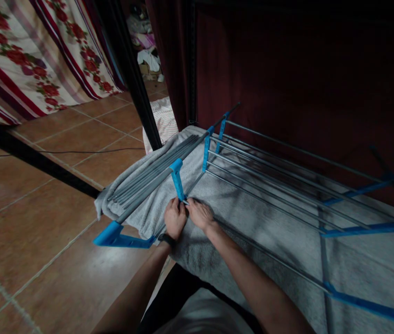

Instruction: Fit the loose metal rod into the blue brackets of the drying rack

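Observation:
A folding clothes drying rack with grey rods and blue plastic joints lies on a grey towel. My left hand and my right hand meet at the foot of an upright blue bracket. Both have their fingers curled and pinched at the bracket's base, where a thin rod end sits. A dark watch is on my left wrist. The rack's side wing of rods is folded in to the left of the bracket.
Brown tiled floor spreads to the left, crossed by a black cable. Black poles stand behind the rack. A floral curtain hangs at the upper left, a dark red curtain behind the rack.

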Motion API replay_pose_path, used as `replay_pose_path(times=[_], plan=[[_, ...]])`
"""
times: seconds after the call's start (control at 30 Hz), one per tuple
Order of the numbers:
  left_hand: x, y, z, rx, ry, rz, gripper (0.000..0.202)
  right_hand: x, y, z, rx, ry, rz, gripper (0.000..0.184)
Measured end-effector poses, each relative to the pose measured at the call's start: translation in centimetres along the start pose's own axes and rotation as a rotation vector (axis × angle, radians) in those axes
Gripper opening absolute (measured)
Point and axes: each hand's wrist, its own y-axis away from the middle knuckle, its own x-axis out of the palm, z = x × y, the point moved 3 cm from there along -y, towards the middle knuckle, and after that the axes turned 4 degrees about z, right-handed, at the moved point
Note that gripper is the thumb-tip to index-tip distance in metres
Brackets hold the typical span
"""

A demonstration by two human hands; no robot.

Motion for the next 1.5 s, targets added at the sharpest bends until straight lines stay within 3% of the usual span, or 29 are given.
replay_pose_path(times=[0.63,0.77,1.07,1.5], plan=[[0.4,-0.1,0.6,0.014,-0.002,-0.014,0.038,0.0,0.4,0.2,0.005,0.027,-0.079,0.031],[0.2,0.0,0.3,0.016,0.000,-0.016,0.041,0.4,2.3,-0.7,0.024,0.031,-0.150,0.030],[0.0,0.2,0.4,0.048,0.011,-0.003,0.045,2.6,10.1,-6.7,0.221,0.138,-0.254,0.027],[-0.9,-0.6,0.0,-0.012,0.007,0.007,0.038,1.7,10.6,-6.6,0.258,-0.020,-0.168,0.027]])
